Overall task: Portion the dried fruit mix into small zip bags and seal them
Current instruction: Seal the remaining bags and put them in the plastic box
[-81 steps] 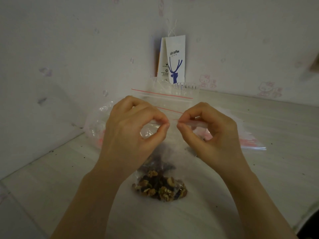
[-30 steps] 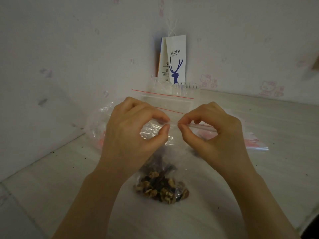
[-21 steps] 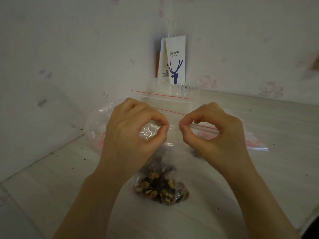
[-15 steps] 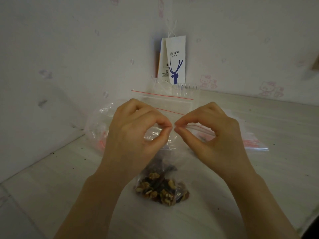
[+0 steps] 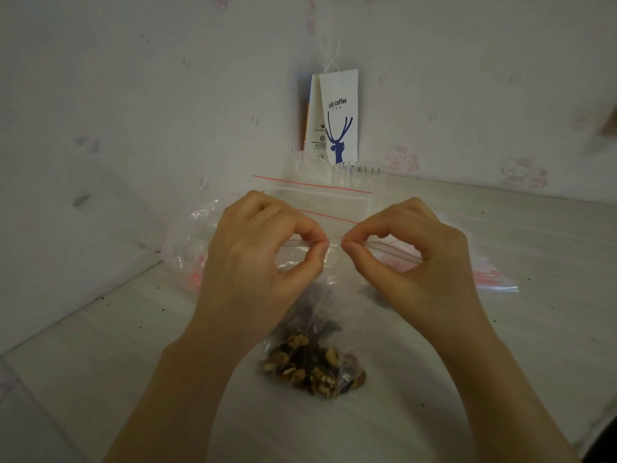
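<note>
A small clear zip bag (image 5: 334, 295) hangs upright above the white table, its bottom holding a dried fruit and nut mix (image 5: 314, 367) that rests on the surface. My left hand (image 5: 257, 262) pinches the bag's zip strip between thumb and forefinger near the middle. My right hand (image 5: 410, 259) pinches the same strip just to the right, fingertips almost touching those of the left. The strip runs on to the right past my right thumb.
Several empty zip bags with red lines (image 5: 320, 198) lie flat behind my hands, more (image 5: 487, 275) at the right. A crumpled clear bag (image 5: 187, 242) lies at the left by the wall. A white paper coffee bag (image 5: 337, 118) stands in the corner. Crumbs dot the table.
Both hands stay at the zip strip. The fingertips closed in towards each other half a second ago and now sit a little apart again; the bag hardly moved.
</note>
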